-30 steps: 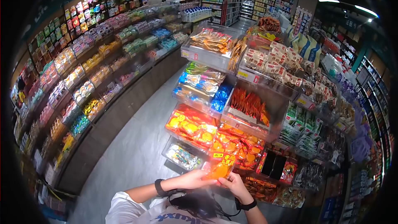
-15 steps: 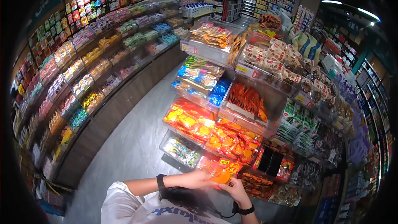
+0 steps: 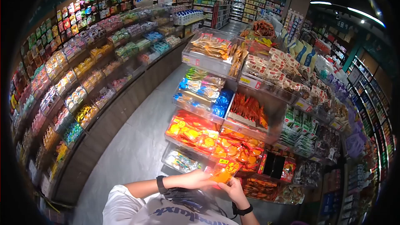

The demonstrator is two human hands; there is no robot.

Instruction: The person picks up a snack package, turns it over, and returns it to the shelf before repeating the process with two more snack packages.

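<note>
An orange and red snack packet (image 3: 223, 172) with a yellow label is held in front of my body, low in the view. My left hand (image 3: 197, 179) grips its left edge, fingers partly hidden by the packet. At the lower right corner my right hand (image 3: 233, 190) pinches the packet. Just beyond it lie red and orange packets (image 3: 238, 146) in a clear bin, and to the left a clear bin (image 3: 181, 161) holds small white and green packets.
Tiered clear bins of snacks (image 3: 210, 49) rise ahead and to the right. Along the left runs a long curved shelf of wrapped sweets (image 3: 93, 64). Between them is a grey floor aisle (image 3: 129, 141). Bottles (image 3: 188, 16) stand on a shelf farther back.
The view has shifted slightly, so the bins sit a little lower and the left shelf a little farther left. Both hands still hold the packet.
</note>
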